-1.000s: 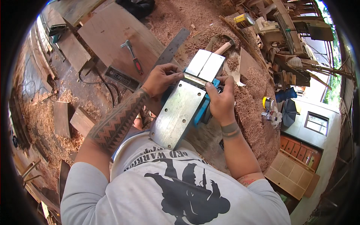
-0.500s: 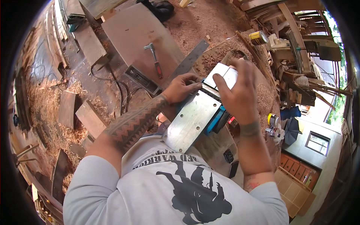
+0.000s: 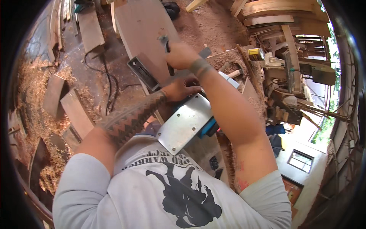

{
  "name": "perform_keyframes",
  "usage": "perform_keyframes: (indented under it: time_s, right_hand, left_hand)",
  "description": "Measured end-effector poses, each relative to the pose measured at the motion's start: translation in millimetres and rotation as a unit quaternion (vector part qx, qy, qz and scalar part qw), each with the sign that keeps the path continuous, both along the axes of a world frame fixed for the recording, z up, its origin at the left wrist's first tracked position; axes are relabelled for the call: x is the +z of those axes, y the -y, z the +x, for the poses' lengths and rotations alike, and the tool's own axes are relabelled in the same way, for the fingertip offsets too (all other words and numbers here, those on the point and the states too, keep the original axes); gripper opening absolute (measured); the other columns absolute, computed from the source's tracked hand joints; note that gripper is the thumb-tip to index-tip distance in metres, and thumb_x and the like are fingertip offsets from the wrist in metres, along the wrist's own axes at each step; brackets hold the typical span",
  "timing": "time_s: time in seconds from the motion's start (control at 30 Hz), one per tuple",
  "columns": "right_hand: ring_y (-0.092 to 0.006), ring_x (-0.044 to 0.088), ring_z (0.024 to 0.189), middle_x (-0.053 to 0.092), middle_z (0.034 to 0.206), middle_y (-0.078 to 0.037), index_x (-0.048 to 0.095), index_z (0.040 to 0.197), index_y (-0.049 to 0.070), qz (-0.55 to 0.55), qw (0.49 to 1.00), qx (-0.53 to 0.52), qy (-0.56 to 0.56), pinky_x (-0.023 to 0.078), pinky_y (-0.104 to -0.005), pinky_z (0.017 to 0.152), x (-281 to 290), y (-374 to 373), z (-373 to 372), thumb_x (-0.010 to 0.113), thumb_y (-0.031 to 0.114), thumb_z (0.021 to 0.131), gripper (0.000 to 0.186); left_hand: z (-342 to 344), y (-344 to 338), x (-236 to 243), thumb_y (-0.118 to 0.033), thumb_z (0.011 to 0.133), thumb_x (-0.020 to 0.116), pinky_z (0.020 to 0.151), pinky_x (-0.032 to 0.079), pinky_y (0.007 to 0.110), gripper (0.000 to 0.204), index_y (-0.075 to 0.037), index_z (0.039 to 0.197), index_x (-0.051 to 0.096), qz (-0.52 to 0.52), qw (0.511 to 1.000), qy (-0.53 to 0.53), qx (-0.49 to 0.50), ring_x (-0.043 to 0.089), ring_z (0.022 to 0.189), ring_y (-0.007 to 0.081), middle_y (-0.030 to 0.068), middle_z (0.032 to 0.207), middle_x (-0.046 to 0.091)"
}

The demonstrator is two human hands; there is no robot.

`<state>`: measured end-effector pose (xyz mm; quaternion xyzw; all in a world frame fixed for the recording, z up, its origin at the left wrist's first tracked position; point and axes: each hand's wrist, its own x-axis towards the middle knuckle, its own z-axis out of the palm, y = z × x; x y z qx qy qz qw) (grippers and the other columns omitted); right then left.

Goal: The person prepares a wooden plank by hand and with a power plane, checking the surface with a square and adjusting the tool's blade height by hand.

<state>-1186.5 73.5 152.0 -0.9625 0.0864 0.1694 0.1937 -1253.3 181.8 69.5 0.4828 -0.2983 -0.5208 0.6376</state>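
Observation:
An electric planer [image 3: 185, 124] with a blue body lies with its flat, silvery metal sole turned up, close in front of my shirt. At the far edge of its rear sole plate my left hand [image 3: 183, 89] is closed, the fingers curled against the tool near the cutter gap. My right arm reaches across the planer and hides part of its front plate. On the board beyond, my right hand [image 3: 179, 56] is closed around a ratchet wrench [image 3: 164, 39] with a metal head. Motion blurs the fingers and the handle there.
A dark spirit level [image 3: 142, 72] lies against the brown board [image 3: 131, 19]. Past my right wrist a metal straightedge [image 3: 206, 52] shows its tip. A yellow can [image 3: 256, 54] stands near stacked timber [image 3: 289, 9]. Wood blocks [image 3: 76, 108], shavings and a black cable [image 3: 110, 82] lie left.
My right hand has left the planer's front plate, moved away and left, and closed on the wrench lying on the board. My left hand stays at the planer. The whole view has shifted slightly.

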Motion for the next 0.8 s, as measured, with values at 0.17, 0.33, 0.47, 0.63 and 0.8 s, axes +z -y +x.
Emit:
perform_keyframes:
  time_s: [0.17,0.33,0.47,0.63,0.8]
  right_hand:
    - [-0.0387,0.075,0.085,0.075,0.097,-0.022,0.066,0.106,0.001,0.179,0.979,-0.061,0.075,0.059,-0.0472,0.081,125.8,16.5,-71.7,0.072,0.028,0.096,0.029]
    - [-0.0370,0.072,0.079,0.074,0.088,-0.017,0.064,0.108,0.000,0.075,0.990,-0.044,0.114,0.056,-0.0471,0.073,128.0,25.4,-122.3,0.074,0.017,0.097,0.022]
    - [-0.0181,0.069,0.076,0.070,0.083,-0.010,0.066,0.105,0.002,0.012,0.984,0.007,0.177,0.055,-0.0367,0.071,126.9,21.1,-134.8,0.077,0.020,0.100,0.022]
    - [-0.0341,0.070,0.075,0.071,0.082,-0.013,0.063,0.106,0.001,0.066,0.981,-0.063,0.170,0.054,-0.0441,0.070,150.7,14.6,-150.6,0.075,0.016,0.098,0.020]
    - [-0.0258,0.071,0.075,0.071,0.082,-0.011,0.062,0.103,0.003,0.056,0.982,-0.087,0.160,0.054,-0.0376,0.068,157.9,17.9,-183.1,0.074,0.014,0.098,0.017]
  left_hand:
    - [0.0,0.7,-20.8,-0.018,0.105,0.073,0.090,0.051,0.028,0.018,-0.005,0.117,0.070,-0.050,0.998,-0.012,0.026,0.060,0.099,0.0067,-0.0024,0.104,0.068]
    - [1.2,5.1,-19.2,-0.020,0.105,0.074,0.081,0.051,0.025,0.018,-0.006,0.116,0.071,-0.060,0.997,-0.047,0.013,0.060,0.091,0.0045,-0.0041,0.100,0.068]
    - [4.8,4.2,-19.4,-0.025,0.104,0.074,0.095,0.054,0.030,0.029,-0.004,0.123,0.072,-0.054,0.997,-0.061,0.006,0.065,0.102,0.0106,0.0033,0.110,0.073]
    - [3.8,-0.3,-9.3,-0.021,0.104,0.075,0.087,0.053,0.027,0.022,-0.005,0.118,0.071,-0.036,0.999,-0.024,0.023,0.062,0.095,0.0065,-0.0020,0.105,0.071]
    - [1.6,-0.1,-16.7,-0.020,0.104,0.075,0.089,0.053,0.027,0.022,-0.004,0.119,0.071,-0.050,0.998,-0.029,0.022,0.062,0.097,0.0070,-0.0015,0.106,0.071]
